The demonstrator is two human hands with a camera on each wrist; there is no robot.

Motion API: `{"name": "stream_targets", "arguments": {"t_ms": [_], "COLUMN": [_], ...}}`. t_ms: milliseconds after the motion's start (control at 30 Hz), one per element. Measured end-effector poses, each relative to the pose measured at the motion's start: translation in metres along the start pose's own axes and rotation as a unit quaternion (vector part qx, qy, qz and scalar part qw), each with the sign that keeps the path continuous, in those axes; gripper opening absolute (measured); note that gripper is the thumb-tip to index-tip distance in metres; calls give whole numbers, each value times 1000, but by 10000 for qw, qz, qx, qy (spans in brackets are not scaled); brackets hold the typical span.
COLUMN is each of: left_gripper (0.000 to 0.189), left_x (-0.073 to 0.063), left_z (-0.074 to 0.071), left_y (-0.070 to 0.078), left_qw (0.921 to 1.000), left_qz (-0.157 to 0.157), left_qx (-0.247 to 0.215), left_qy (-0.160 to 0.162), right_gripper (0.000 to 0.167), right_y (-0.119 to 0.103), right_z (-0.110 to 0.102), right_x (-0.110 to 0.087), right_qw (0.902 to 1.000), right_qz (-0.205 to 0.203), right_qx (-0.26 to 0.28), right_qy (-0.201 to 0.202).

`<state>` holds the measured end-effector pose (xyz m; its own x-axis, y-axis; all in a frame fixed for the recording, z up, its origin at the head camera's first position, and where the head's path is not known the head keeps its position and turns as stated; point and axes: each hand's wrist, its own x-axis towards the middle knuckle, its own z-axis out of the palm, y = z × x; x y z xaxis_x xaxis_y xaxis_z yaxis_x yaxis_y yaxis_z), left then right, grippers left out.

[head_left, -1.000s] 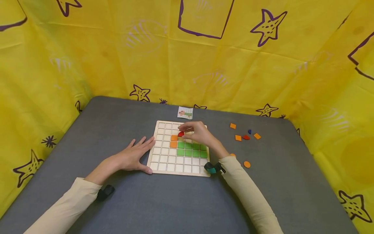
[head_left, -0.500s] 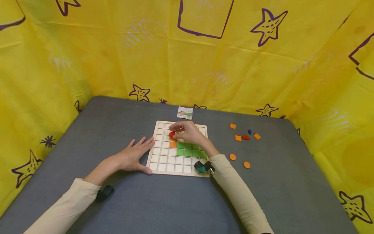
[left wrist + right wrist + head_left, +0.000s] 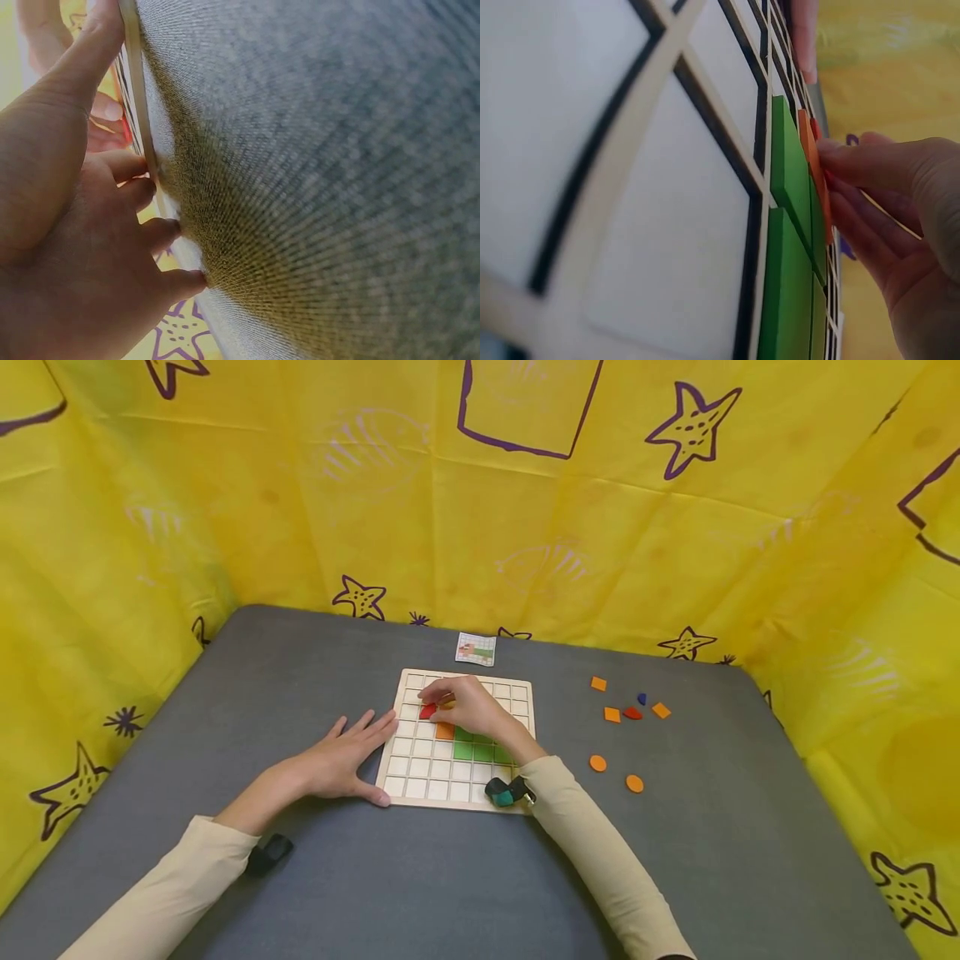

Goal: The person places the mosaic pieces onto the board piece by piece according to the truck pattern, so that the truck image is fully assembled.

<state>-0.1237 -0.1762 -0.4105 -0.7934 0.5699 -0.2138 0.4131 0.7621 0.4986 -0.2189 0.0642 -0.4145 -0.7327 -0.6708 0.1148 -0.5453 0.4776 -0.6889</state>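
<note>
Since one second ago, the right hand (image 3: pixel 468 703) has moved toward the left edge of the grey table (image 3: pixel 450 877); its grip pinches the small red curved piece (image 3: pixel 428 711) over the pale wooden grid board (image 3: pixel 465 807). The left hand (image 3: pixel 341 762), grip released, touches the board. Only the right wrist view shows the thick sides of the green square tiles (image 3: pixel 786 154).

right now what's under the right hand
Beneath the right hand lies the grid board, with an orange square and green squares showing. The hand pinches a red piece. Cells directly below are covered in the head view.
</note>
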Motion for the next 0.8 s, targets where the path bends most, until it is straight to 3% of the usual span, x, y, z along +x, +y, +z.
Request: {"name": "stream_targets", "arguments": {"t_ms": [467, 800], "left_gripper": [119, 120], "left_x": [1, 2], "left_z": [0, 1], "left_y": [1, 0], "left_qw": [9999, 9998], "left_qz": [-133, -155], "left_qx": [29, 56], "left_qy": [-76, -61], "right_gripper": [33, 32], "right_y": [-2, 0], "right_z": [-5, -27], "right_x": [-4, -24], "right_qw": [9999, 9997], "right_qz": [2, 114], "right_qx": [-108, -45], "right_qy": [-112, 195]}}
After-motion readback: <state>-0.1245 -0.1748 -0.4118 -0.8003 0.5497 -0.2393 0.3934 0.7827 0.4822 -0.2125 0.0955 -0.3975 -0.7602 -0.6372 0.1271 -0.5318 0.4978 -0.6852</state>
